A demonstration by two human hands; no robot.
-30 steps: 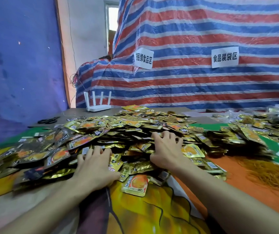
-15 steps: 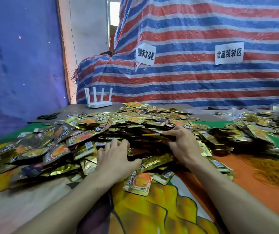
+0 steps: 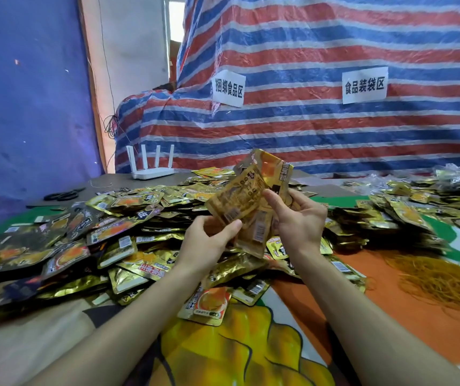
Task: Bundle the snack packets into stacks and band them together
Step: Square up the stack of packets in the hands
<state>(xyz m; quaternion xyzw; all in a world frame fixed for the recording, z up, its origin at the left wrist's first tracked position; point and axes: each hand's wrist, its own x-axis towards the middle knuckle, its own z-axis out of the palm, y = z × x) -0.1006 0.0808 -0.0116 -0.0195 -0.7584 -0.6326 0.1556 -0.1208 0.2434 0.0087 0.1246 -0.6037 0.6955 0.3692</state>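
A big heap of gold snack packets [image 3: 128, 218] covers the table in front of me. Both hands hold a small bunch of packets [image 3: 253, 196] raised above the heap, roughly upright. My left hand [image 3: 209, 243] grips the bunch at its lower left, thumb on the front. My right hand [image 3: 298, 218] grips its right side, thumb across the front. One loose packet [image 3: 209, 305] lies close to me on the cloth. A mound of orange rubber bands [image 3: 440, 280] lies on the table at the right.
A second pile of packets [image 3: 407, 207] spreads at the right. A white router [image 3: 152, 165] and black scissors [image 3: 63, 195] sit at the far left of the table. A striped tarp [image 3: 306, 129] with paper signs hangs behind.
Both hands were pressing into the heap; they have closed on a bunch of packets and lifted it up above the pile, and the view has tilted upward a little.
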